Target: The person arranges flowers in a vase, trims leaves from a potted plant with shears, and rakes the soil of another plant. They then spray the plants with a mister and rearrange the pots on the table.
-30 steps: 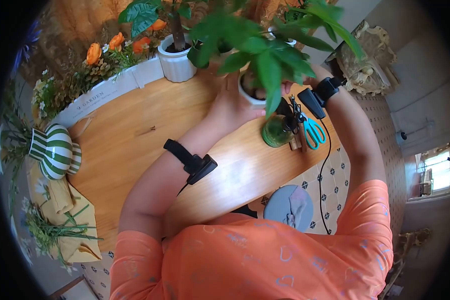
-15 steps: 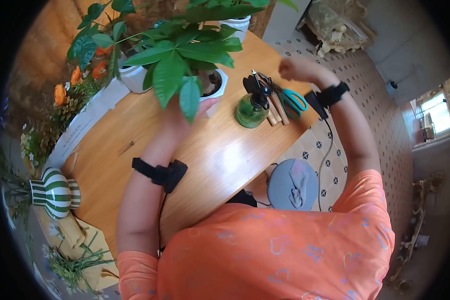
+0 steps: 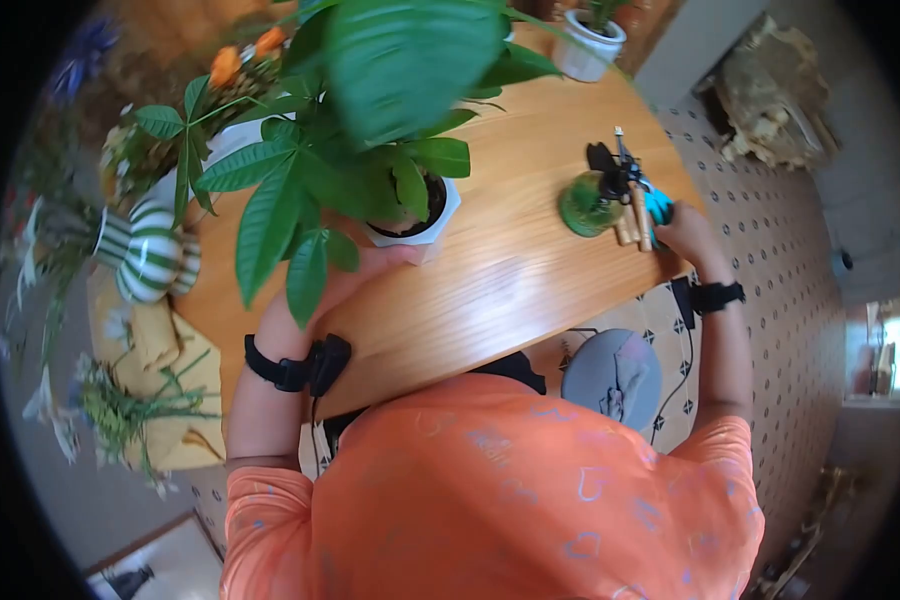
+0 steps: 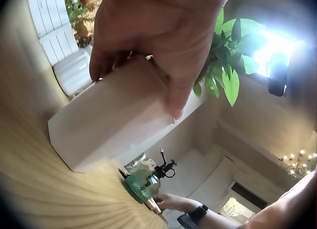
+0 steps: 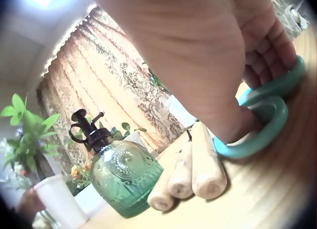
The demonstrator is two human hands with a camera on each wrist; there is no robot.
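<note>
Your left hand (image 4: 148,35) grips the white plant pot (image 4: 109,115), fingers and thumb curled round its wall; pot stands on the wooden table (image 3: 510,270), near your edge. Your right hand (image 5: 237,55) curls its fingers on the teal scissors (image 5: 262,120) (handles only in view), lying flat at the table's right end. Touching them: three wooden tool handles (image 5: 190,172). Green glass spray bottle (image 5: 124,177) stands upright just beside those.

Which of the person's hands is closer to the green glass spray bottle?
Right. The right hand grips the teal scissors just beside the spray bottle; the left hand holds the white plant pot farther off.
</note>
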